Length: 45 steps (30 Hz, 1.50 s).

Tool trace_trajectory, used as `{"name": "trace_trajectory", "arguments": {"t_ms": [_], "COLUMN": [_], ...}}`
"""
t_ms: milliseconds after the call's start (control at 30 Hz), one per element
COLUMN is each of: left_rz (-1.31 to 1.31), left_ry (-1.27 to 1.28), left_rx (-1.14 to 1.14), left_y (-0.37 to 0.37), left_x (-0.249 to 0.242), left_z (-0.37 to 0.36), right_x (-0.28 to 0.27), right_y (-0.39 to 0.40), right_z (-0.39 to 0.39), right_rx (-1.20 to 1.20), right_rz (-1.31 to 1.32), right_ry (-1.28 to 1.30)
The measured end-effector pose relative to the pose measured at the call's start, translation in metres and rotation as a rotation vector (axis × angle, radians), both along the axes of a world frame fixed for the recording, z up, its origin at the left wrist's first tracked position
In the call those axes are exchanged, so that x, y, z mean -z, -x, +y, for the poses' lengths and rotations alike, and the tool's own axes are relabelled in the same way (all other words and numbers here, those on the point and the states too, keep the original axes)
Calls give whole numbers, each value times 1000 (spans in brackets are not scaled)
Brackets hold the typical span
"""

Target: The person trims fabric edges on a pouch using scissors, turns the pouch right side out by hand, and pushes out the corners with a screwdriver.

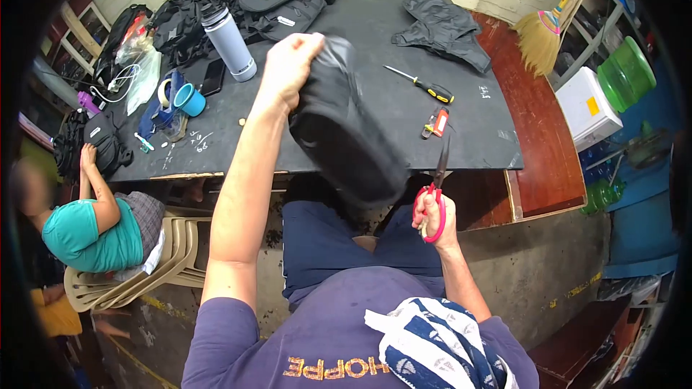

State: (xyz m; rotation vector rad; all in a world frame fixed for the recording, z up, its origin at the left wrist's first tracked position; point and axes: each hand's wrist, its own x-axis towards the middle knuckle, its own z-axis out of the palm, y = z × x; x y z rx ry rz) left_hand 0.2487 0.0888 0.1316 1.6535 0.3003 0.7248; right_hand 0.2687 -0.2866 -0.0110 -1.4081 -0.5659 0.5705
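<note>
My left hand (288,68) is closed on the upper end of a black bag (342,126), which hangs tilted over the table's front edge. Motion blurs the bag, so its details do not show. Lower right, my right hand (445,217) grips a pair of scissors (442,162) by the red-pink handles, blades pointing up and away from me. Beyond the scissors, a red-and-white box cutter (436,122) and a yellow-and-black screwdriver (432,91) lie on the dark table (367,14). Farther back is a flat black fabric piece (443,29).
Black backpacks (288,3), a grey bottle (229,43), a phone (213,77) and a blue cup (189,100) occupy the table's left half. A person in a teal shirt (94,234) sits at left. A broom (540,36) and a white box (587,108) stand at right.
</note>
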Motion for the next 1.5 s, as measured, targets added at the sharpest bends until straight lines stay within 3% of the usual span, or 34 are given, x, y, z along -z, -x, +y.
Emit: {"name": "trace_trajectory", "arguments": {"t_ms": [67, 233, 333, 367, 467, 600, 733, 800, 833, 967, 1067, 1133, 1167, 1200, 1267, 1300, 1333, 1433, 1500], "left_rz": [-131, -201, -38, -38, 393, 478, 524, 676, 677, 558, 407, 411, 437, 453, 414, 385, 375, 499, 391], "left_ry": [342, 670, 793, 794, 547, 313, 326, 56, 61, 225, 616, 701, 827, 946, 967, 988, 971, 445, 349], "left_rx": [-235, -259, -278, -283, -95, -158, -94, -179, -184, -96, 201, 315, 508, 697, 680, 702, 682, 619, 479], "left_y": [0, 26, 54, 61, 88, 113, 139, 143, 146, 153, 161, 163, 163, 162, 149, 139, 131, 111, 104], "left_x": [14, 52, 74, 76, 82, 98, 113, 120, 123, 136, 156, 168, 185, 196, 212, 216, 208, 165, 143], "left_z": [32, 58, 63, 57, 29, 5, -32, -61, -72, -116, -167, -183, -179, -175, -170, -166, -161, -161, -158], "right_x": [1, 7, 9, 9, 14, 13, 14, 17, 20, 16, 14, 30, 34, 29, 9, 4, 0, -25, -37], "right_y": [1, 3, 8, 8, 9, 12, 12, 15, 16, 24, 26, 24, 23, 20, 6, 0, -7, -21, -25], "right_z": [-1, 0, 3, 4, 7, 13, 16, 19, 21, 36, 39, 38, 42, 40, 23, 22, 24, 29, 34], "right_rx": [18, -1, -36, -52, -65, -75, -96, -116, -103, -51, 13, 39, 36, 7, -229, -254, -234, -141, 23], "right_rz": [17, 22, 23, 21, 64, 73, 82, 93, 98, 148, 228, 29, -70, -70, 164, 158, 92, 8, -11], "right_ry": [24, 72, 126, 150, 147, 202, 242, 253, 237, 186, 156, 41, -24, -40, 149, 135, 151, 132, 72]}}
